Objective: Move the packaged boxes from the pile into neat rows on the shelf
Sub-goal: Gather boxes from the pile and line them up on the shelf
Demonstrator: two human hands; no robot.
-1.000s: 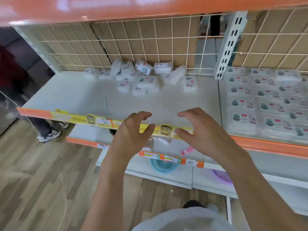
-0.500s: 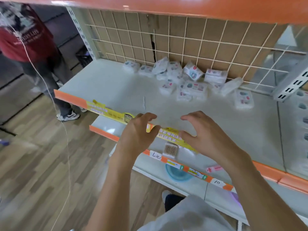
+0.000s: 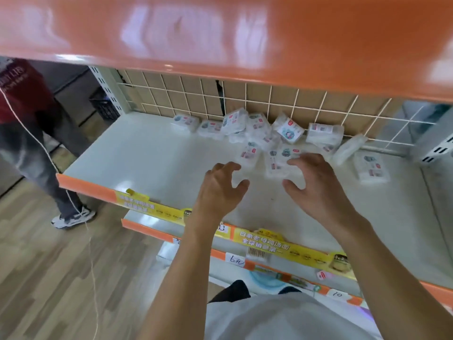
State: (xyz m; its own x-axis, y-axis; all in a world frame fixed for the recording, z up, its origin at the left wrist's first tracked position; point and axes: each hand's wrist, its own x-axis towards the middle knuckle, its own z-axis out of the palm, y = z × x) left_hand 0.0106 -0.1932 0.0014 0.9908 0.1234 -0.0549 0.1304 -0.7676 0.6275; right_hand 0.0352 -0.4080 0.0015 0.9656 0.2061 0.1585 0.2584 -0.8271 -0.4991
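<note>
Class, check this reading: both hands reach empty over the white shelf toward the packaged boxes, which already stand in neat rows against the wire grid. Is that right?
One detail is wrong. In the head view the packaged boxes lie in a jumbled pile by the wire grid, not in rows. The left hand and right hand do reach empty over the white shelf.

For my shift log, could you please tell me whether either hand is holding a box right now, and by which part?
Nothing is held. The left hand and right hand hover with loosely curled fingers above the shelf, short of the pile of packaged boxes.
</note>
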